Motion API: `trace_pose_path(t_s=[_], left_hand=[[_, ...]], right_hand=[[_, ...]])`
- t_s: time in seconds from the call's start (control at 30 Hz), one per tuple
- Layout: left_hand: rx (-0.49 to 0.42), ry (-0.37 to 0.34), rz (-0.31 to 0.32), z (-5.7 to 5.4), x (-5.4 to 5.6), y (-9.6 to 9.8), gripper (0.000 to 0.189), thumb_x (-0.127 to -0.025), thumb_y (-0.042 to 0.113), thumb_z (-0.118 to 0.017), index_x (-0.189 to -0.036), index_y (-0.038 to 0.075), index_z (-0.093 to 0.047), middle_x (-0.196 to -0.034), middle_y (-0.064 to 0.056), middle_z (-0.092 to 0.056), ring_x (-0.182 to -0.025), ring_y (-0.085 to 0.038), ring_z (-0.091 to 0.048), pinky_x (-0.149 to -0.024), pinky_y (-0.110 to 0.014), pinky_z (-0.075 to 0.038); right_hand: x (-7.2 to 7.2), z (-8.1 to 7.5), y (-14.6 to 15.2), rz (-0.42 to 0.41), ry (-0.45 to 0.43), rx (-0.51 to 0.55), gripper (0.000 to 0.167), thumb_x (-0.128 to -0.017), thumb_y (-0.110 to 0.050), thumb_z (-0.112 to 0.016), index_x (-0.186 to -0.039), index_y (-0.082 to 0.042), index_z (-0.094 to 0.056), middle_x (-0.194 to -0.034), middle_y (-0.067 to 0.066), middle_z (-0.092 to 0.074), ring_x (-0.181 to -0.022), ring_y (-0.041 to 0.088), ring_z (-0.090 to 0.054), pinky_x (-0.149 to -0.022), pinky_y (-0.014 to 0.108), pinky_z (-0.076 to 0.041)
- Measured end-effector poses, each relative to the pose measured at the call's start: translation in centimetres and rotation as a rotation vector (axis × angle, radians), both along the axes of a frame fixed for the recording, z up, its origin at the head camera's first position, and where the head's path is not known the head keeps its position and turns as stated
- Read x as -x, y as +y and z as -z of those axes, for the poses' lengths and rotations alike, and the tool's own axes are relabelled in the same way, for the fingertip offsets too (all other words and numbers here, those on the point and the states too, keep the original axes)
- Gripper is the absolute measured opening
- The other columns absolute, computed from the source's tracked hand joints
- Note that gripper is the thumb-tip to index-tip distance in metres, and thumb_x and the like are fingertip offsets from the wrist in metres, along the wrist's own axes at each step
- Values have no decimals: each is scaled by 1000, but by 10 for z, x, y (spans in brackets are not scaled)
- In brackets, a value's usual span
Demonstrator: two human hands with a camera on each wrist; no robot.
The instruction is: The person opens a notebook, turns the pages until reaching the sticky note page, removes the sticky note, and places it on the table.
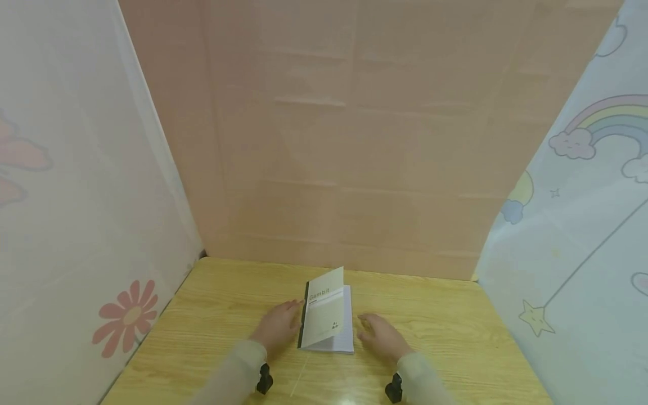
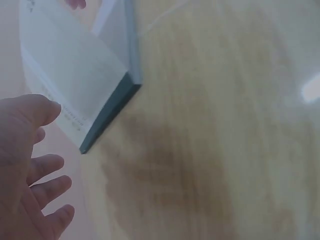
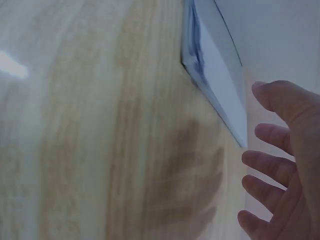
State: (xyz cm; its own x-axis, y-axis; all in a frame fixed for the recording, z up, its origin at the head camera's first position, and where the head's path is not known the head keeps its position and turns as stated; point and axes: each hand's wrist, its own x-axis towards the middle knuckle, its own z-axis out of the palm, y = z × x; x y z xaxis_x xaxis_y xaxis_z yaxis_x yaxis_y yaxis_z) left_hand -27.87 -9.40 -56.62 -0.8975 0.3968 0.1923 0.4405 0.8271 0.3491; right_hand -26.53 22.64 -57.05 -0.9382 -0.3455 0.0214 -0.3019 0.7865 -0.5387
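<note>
A notebook [image 1: 324,315] with a pale cover marked "Gambit" and a dark spine strip lies on the wooden table. Its front cover stands partly lifted, and lined pages show beneath. My left hand [image 1: 279,326] is beside the spine, fingertips right at its edge in the head view; in the left wrist view the thumb [image 2: 45,110] overlaps the cover. On the other side, my right hand [image 1: 382,336] is a little apart from the page edge. Its fingers are loosely bent around nothing in the right wrist view, near the notebook's corner [image 3: 220,75].
The wooden table [image 1: 430,304] runs back to a tan paper-like backdrop [image 1: 334,140]. White sheets printed with flowers [image 1: 129,315] and a rainbow [image 1: 602,118] wall off both sides. Dark wrist mounts [image 1: 265,379] sit at both sleeves.
</note>
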Motion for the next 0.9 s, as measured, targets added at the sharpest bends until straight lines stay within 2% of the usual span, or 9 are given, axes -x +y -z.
trace_pose_path(t_s=[0.07, 0.2, 0.37, 0.53, 0.67, 0.9], left_hand=[[-1, -37, 5, 3, -4, 2, 53, -93, 28, -62, -141, 12, -49, -139, -13, -54, -126, -32, -52, -105, -48, -42], [29, -50, 34, 8, -8, 5, 55, -91, 32, -64, -140, 10, -50, -137, -14, -55, -124, -33, -54, -103, -49, -44], [73, -65, 31, 17, -10, 7, 56, -91, 34, -64, -140, 11, -50, -136, -14, -55, -123, -32, -54, -103, -47, -44], [104, -35, 40, 17, -12, 6, 53, -89, 33, -66, -136, 10, -55, -134, -15, -56, -121, -32, -55, -102, -46, -45], [123, 0, 55, 18, -15, 6, 51, -89, 33, -66, -134, 10, -57, -134, -15, -56, -121, -31, -55, -101, -46, -45], [127, 20, 55, 22, -14, 6, 51, -90, 34, -66, -134, 11, -57, -134, -15, -57, -122, -31, -55, -101, -46, -45]], right_hand=[[-1, 5, 0, -16, -22, 11, 53, -94, -36, -61, -135, -4, -52, -138, 18, -52, -127, 41, -48, -103, 59, -39], [-5, 9, 0, -41, -59, 24, 55, -93, -39, -61, -132, -1, -53, -140, 21, -49, -129, 43, -45, -104, 60, -37], [-9, 9, -1, -53, -82, 16, 57, -89, -43, -65, -130, -3, -56, -145, 24, -42, -134, 48, -36, -106, 65, -30], [-10, 12, -1, -83, -100, -10, 66, -82, -47, -71, -132, -7, -55, -149, 23, -36, -137, 49, -30, -106, 67, -29], [-10, 12, 0, -108, -88, -36, 71, -77, -44, -76, -133, -8, -54, -150, 24, -36, -137, 49, -30, -105, 66, -31], [-10, 15, -3, -100, -52, -53, 68, -76, -41, -77, -130, -6, -56, -147, 24, -39, -132, 48, -39, -103, 64, -35]])
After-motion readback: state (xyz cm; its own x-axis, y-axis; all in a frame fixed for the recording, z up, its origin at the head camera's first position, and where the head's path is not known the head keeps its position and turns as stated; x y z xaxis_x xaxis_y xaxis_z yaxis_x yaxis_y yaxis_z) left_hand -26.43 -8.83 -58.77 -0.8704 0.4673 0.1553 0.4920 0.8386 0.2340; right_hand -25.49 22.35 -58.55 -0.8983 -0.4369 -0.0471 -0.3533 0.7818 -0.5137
